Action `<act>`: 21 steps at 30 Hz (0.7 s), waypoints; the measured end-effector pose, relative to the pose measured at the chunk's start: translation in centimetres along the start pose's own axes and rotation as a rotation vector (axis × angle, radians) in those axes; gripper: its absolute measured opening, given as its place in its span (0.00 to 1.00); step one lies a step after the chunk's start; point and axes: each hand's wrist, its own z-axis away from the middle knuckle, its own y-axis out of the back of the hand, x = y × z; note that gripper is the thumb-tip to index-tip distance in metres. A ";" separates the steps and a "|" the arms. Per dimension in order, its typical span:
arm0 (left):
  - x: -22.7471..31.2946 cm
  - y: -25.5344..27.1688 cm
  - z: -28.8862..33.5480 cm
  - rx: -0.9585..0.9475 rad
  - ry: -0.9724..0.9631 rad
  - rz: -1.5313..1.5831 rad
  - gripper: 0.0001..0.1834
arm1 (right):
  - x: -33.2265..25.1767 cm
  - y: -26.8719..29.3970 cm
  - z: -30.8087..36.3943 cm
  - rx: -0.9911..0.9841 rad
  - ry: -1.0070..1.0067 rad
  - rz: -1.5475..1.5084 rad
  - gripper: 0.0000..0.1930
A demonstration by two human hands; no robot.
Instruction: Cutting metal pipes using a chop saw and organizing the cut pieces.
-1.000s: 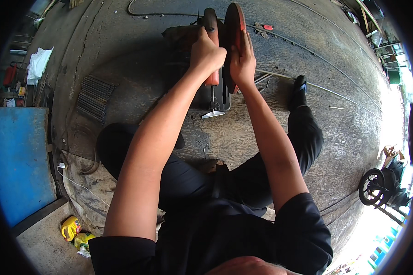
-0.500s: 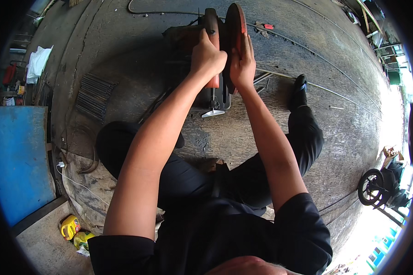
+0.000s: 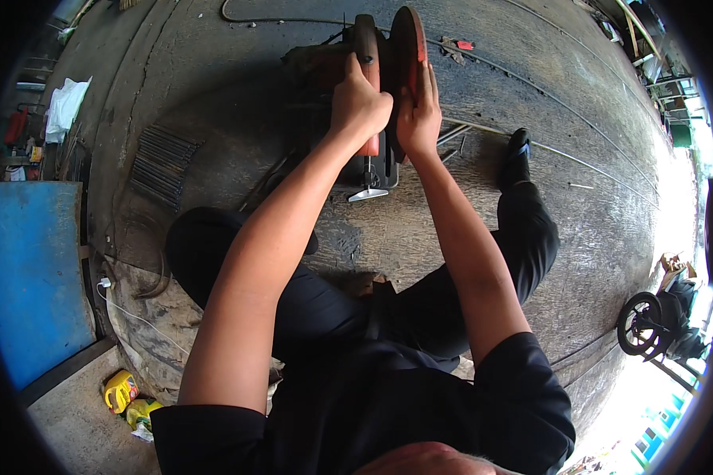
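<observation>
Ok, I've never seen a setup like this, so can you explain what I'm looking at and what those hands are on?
There's no robot here: you see someone's own bare hands, from a wide camera worn on the head, looking down, so straight edges curve. The left hand lies over the red bar of a machine on the ground; how firmly it grips is hidden. The right hand is laid against a red disc beside the bar, fingers extended. Whether disc and machine are joined, I can't tell. To the left, a row of dark rods lies on the ground; beyond the disc, to the right, lies a small red piece.
</observation>
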 end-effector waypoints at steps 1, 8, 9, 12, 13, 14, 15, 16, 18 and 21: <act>-0.1 0.0 0.0 0.001 -0.005 -0.001 0.42 | 0.0 0.0 0.0 -0.001 0.001 0.013 0.29; -0.4 -0.3 0.2 0.008 -0.015 -0.007 0.42 | 0.3 0.0 0.5 0.006 0.014 0.061 0.29; -0.5 -0.3 0.3 0.004 -0.016 0.005 0.42 | 0.3 -0.1 0.5 0.006 0.013 0.061 0.29; -0.8 -0.4 0.4 0.007 -0.026 0.017 0.43 | 0.1 -0.1 0.7 0.003 -0.005 0.059 0.29; -0.8 -0.4 0.4 0.014 -0.037 0.019 0.43 | 0.1 -0.1 0.8 0.006 -0.004 0.059 0.29; -0.8 -0.5 0.5 0.013 -0.037 0.019 0.43 | 0.2 -0.1 0.9 0.010 -0.003 0.058 0.29; -0.9 -0.5 0.5 0.009 -0.032 0.023 0.43 | 0.2 -0.1 0.9 0.010 -0.004 0.057 0.29; -0.9 -0.5 0.6 0.004 -0.027 0.027 0.43 | 0.2 -0.1 0.9 0.006 -0.008 0.061 0.29; -1.0 -0.6 0.6 0.011 -0.033 0.030 0.42 | 0.2 0.0 1.0 0.001 -0.012 0.064 0.29; -1.1 -0.7 0.7 0.019 -0.040 0.039 0.42 | 0.2 -0.1 1.1 0.008 -0.007 0.062 0.29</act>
